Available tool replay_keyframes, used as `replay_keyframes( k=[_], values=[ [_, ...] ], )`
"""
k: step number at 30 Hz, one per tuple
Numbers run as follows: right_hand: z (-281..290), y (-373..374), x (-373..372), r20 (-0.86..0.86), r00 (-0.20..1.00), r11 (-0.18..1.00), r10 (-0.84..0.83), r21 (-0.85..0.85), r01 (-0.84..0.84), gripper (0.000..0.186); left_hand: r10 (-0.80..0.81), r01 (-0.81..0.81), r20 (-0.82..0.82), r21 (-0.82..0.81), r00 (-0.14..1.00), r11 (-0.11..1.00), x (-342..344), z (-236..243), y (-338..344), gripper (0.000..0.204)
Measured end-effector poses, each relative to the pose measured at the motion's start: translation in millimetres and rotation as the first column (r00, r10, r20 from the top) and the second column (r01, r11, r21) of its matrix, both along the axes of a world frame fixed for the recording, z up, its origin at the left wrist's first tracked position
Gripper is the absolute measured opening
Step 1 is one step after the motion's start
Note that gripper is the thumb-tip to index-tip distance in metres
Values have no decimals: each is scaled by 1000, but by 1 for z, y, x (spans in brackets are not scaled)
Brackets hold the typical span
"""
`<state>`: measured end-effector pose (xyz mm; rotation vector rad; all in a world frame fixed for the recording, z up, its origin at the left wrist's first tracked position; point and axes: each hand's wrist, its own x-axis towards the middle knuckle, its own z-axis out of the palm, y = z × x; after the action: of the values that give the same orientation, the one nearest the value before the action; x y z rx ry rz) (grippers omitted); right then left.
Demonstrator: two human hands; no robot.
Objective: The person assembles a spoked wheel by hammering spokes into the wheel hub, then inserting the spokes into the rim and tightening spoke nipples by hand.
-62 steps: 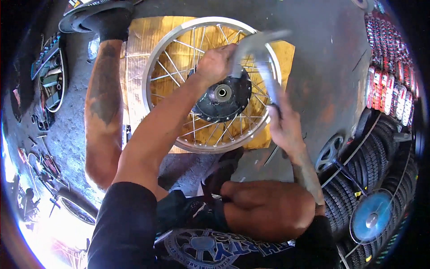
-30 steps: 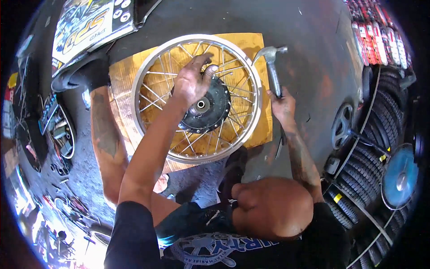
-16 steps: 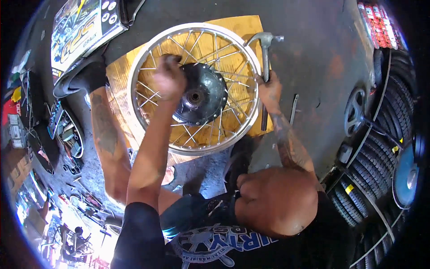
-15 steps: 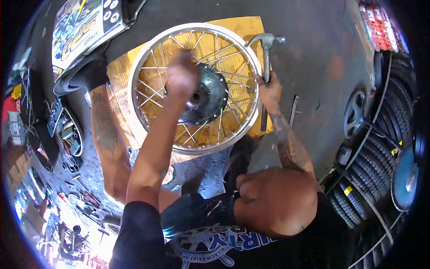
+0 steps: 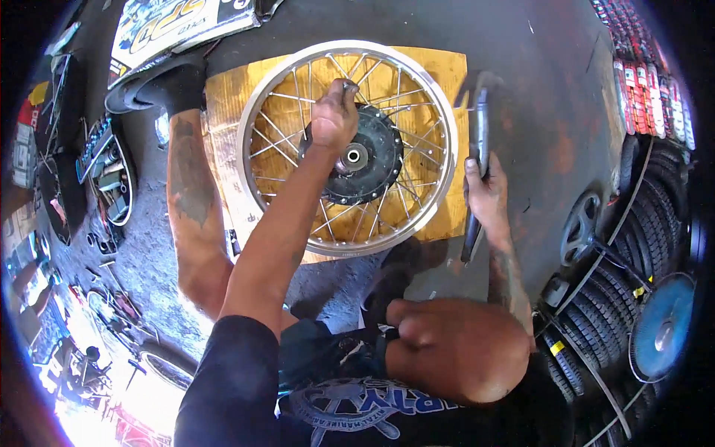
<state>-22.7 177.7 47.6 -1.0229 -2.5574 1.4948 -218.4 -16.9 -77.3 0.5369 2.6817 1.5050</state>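
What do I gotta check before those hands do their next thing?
1. Wheel lying on the cardboard: ok.
2. Hammer gripped in the right hand: ok.
3. Hammer head apart from the left hand: ok, it's out past the wheel's right side.
4. Hammer head sharp enough to see well: not ok, it's blurred.
5. Left hand empty: cannot tell, its grip could hide something small.

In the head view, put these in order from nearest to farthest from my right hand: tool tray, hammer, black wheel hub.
Starting at your right hand:
1. Hammer: held in it.
2. Black wheel hub: to the hand's left.
3. Tool tray: much farther left.
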Motion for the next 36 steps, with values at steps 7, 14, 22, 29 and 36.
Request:
replay_keyframes(
  k=[7,14,22,29,36],
  values=[
    [47,-47,-38,-60,907,891,416,226,-393,51,-112,97,-124,-126,986,987,-1,5,-4,16],
    [45,-57,-66,167,838,805,520,233,-546,55,-92,94,-106,17,990,995,-1,-6,-3,31],
    [49,-58,-73,255,832,831,492,149,-536,52,-101,99,-36,-42,994,994,-1,0,-4,14],
    [42,-53,-60,-151,847,827,510,358,-434,52,-86,89,26,-133,996,987,1,11,-2,18],
    [47,-51,-65,10,929,903,371,232,-363,57,-69,75,149,-36,986,997,-3,9,-1,18]
  ],
)
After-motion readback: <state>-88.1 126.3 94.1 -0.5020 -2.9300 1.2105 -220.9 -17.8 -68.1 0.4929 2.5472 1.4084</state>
